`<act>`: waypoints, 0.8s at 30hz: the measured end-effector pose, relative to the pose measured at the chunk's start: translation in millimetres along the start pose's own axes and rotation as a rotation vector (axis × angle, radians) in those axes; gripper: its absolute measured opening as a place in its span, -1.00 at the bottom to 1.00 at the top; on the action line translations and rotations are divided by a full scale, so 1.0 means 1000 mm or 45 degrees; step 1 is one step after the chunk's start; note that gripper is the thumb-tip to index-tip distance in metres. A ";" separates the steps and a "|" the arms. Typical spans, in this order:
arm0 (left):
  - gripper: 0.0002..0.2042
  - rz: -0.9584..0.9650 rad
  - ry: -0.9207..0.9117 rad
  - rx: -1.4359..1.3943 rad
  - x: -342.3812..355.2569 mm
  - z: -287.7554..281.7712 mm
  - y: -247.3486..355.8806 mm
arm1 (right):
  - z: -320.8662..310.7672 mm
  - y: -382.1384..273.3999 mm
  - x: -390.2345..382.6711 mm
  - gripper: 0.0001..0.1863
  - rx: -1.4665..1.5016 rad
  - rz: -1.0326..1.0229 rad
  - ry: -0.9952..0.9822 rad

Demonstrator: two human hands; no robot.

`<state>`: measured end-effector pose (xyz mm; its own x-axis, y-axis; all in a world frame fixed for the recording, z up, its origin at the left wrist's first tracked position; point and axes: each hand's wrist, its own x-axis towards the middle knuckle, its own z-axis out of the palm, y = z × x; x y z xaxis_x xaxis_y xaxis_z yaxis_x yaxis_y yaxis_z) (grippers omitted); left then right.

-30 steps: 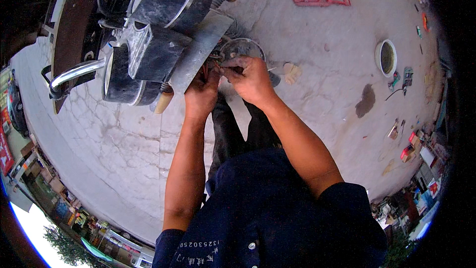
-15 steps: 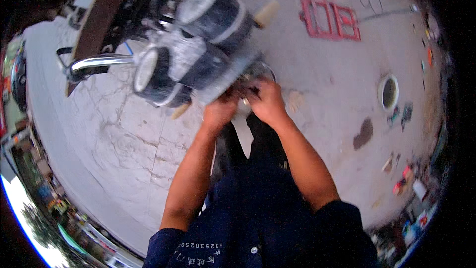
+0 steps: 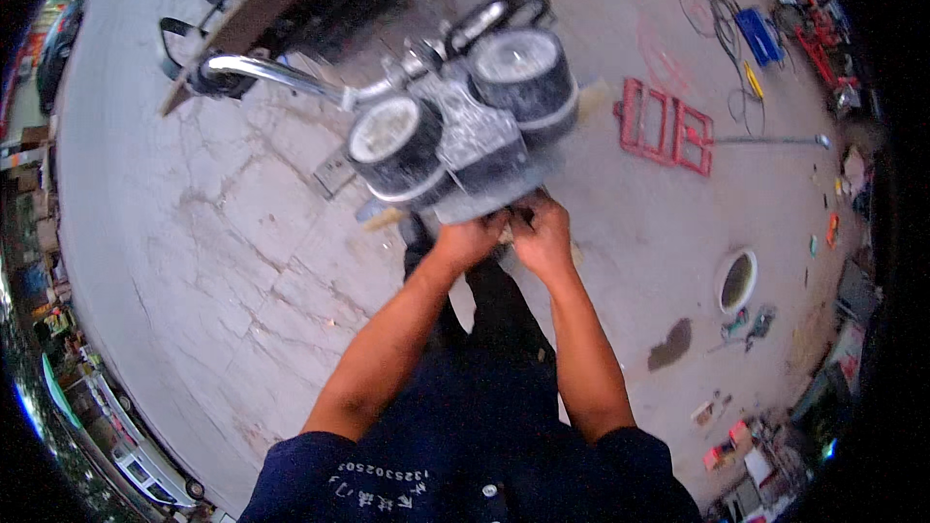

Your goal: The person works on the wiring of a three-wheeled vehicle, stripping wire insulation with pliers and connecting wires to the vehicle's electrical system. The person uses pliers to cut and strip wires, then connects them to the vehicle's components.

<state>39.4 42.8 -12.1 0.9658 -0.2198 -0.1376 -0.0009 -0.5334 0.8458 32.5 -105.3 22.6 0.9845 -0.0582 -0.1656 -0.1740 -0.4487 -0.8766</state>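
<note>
A dusty vehicle front with two round black gauge housings [image 3: 392, 150], a bracket [image 3: 475, 136] between them and a bent chrome handlebar [image 3: 271, 73] fills the upper middle. My left hand [image 3: 470, 238] is closed just under a grey metal plate [image 3: 470, 199] below the gauges. Beside it my right hand [image 3: 541, 234] also has its fingers bent inward under that plate. Both sets of fingertips meet at something small and dark, partly hidden and too blurred to name. My dark-trousered legs are behind and below the hands.
A brown board [image 3: 242, 19] runs behind the handlebar. On the concrete floor at right lie a red metal frame [image 3: 664, 126], cables, a blue case [image 3: 759, 36], a white bucket [image 3: 736, 281], a dark stain [image 3: 670, 344] and power tools [image 3: 760, 322]. Clutter and parked vehicles ring the edges.
The view has turned, so the gauges and handlebar sit lower and further right. Both hands have shifted down and right in the picture, staying under the plate with fingers together.
</note>
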 end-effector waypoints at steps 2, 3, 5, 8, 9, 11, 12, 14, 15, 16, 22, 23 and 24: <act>-0.75 0.086 0.093 0.100 0.001 -0.002 -0.001 | 0.001 0.000 0.003 -0.78 -0.075 -0.066 -0.026; -0.78 0.102 0.149 0.109 0.005 -0.004 0.001 | 0.002 0.001 0.002 -0.85 0.022 -0.020 -0.020; -0.77 0.061 0.047 0.138 0.011 -0.011 0.005 | 0.002 -0.004 -0.002 -0.93 0.158 0.140 0.033; -0.76 0.064 0.068 0.258 0.009 -0.002 0.010 | 0.003 0.006 -0.003 -0.93 0.126 -0.011 0.125; -0.77 -0.021 0.055 0.155 0.007 -0.001 0.015 | 0.005 0.010 -0.005 -0.93 0.214 0.046 0.117; -0.77 -0.155 -0.024 -0.117 0.004 -0.008 0.022 | 0.006 0.010 -0.007 -0.86 0.309 0.116 0.075; -0.78 -0.174 -0.020 -0.295 0.002 -0.009 0.023 | 0.007 0.009 -0.009 -0.83 0.360 0.154 0.053; -0.79 -0.213 -0.006 -0.654 -0.002 -0.010 0.023 | 0.009 0.010 -0.011 -0.82 0.360 0.151 0.061; -0.79 -0.226 0.006 -0.690 -0.004 -0.010 0.019 | 0.009 0.011 -0.012 -0.82 0.357 0.147 0.063; -0.80 -0.273 0.023 -0.722 -0.006 -0.010 0.017 | 0.009 0.010 -0.013 -0.84 0.362 0.149 0.038; -0.86 -0.447 0.138 -0.981 -0.016 -0.004 0.029 | 0.010 0.028 -0.017 -0.85 0.610 0.275 -0.178; -0.87 -0.492 0.133 -0.988 -0.017 -0.007 0.035 | 0.008 0.027 -0.015 -0.85 0.635 0.294 -0.209; -0.89 -0.537 0.128 -0.994 -0.019 -0.008 0.036 | 0.006 0.026 -0.013 -0.84 0.660 0.313 -0.241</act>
<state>22.8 34.0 25.3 0.8641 -0.0385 -0.5019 0.5010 0.1624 0.8501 14.6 -111.1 -0.7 0.9008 0.0761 -0.4275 -0.4318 0.0538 -0.9004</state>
